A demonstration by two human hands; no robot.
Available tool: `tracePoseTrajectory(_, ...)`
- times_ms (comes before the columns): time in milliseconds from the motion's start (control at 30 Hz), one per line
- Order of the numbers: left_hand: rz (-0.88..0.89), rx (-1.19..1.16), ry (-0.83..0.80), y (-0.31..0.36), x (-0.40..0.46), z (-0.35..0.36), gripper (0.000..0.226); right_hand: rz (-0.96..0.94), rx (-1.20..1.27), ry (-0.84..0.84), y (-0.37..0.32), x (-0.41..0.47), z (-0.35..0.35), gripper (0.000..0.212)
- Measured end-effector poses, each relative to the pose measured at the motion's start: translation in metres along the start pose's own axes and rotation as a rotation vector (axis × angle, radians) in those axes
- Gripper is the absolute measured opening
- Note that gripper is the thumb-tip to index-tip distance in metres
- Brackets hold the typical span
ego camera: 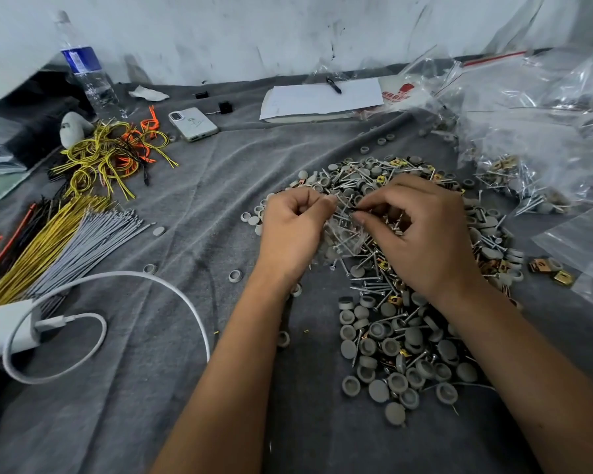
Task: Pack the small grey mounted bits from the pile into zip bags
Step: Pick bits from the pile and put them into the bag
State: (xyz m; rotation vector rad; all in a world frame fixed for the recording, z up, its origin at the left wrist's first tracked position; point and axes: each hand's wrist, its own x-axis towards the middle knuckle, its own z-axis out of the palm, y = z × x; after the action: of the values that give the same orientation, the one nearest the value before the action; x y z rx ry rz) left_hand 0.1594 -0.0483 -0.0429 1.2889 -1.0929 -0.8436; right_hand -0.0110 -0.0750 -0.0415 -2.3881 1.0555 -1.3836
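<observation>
A wide pile (pixel 401 340) of small grey round caps, screws and gold clips lies on the grey cloth at centre right. Over its upper part, my left hand (pixel 293 230) grips a small clear zip bag (pixel 344 234) that holds several screws and bits. My right hand (pixel 421 234) pinches the bag's top edge from the right, thumb and forefinger close to the left hand's fingertips. The bag's lower part hangs between both hands, partly hidden by them.
Clear zip bags (pixel 534 107), some filled, are heaped at the right. Bundles of yellow, grey and orange cable ties (pixel 62 234) lie at the left, with a white charger cable (pixel 117 278), a phone (pixel 192 124), a water bottle (pixel 86 70) and a notepad with pen (pixel 322 97) behind.
</observation>
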Motion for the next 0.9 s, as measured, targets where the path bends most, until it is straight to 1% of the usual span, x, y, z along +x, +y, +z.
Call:
tracePoseTrajectory(167, 0.006, -0.012, -0.013, 0.0, 0.0, -0.001, 0.033, -0.003, -0.009, -0.076, 0.001, 0.001, 0.001, 0.015)
tracePoseTrajectory(267, 0.001, -0.03, 0.001, 0.0, 0.0, -0.003, 0.042, 0.042, 0.0, -0.034, 0.004, 0.002, -0.002, 0.012)
tracePoseTrajectory(367, 0.002, -0.027, 0.025, 0.001, 0.0, -0.004, 0.045, 0.098, -0.027, 0.028, 0.007, 0.003, -0.005, 0.01)
tracePoseTrajectory(467, 0.001, -0.021, 0.042, 0.001, 0.0, -0.004, 0.043, 0.136, -0.035, 0.003, 0.011, 0.003, -0.009, 0.009)
tracePoseTrajectory(533, -0.003, -0.02, 0.046, 0.002, -0.001, -0.005, 0.042, 0.147, -0.047, -0.121, 0.014, 0.003, -0.013, 0.008)
tracePoseTrajectory(600, -0.01, -0.021, 0.052, 0.002, -0.001, -0.005, 0.041, 0.147, -0.121, -0.311, 0.018, 0.002, -0.015, 0.01)
tracePoseTrajectory(667, -0.012, -0.015, 0.056, 0.002, -0.001, -0.005, 0.041, 0.155, -0.187, -0.454, 0.022, 0.002, -0.019, 0.011)
tracePoseTrajectory(767, -0.01, -0.009, 0.055, 0.003, -0.001, -0.005, 0.042, 0.169, -0.181, -0.588, 0.023, 0.004, -0.026, 0.008)
tracePoseTrajectory(900, -0.01, -0.011, 0.056, 0.003, -0.001, -0.006, 0.04, 0.163, -0.141, -0.712, 0.024, 0.007, -0.032, 0.012)
